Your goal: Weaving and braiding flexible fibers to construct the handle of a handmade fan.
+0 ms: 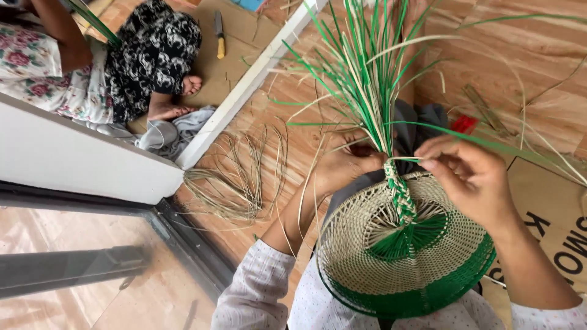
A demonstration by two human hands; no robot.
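A round woven basket piece (367,244) in cream and green rests on my lap. A green-and-cream braid (400,195) runs up its middle. Loose green and pale strands (367,67) fan upward from the braid's top. My left hand (342,162) grips the bundle of strands at the braid's top from the left. My right hand (468,171) pinches a pale strand beside the braid's top and holds a long green strand that runs off to the right.
A loose bundle of dry pale fibres (235,183) lies on the wooden floor to the left. Another person (122,61) in patterned clothes sits beyond a white door frame (244,85), with a knife (219,33) on cardboard nearby. A cardboard sheet (550,208) lies at right.
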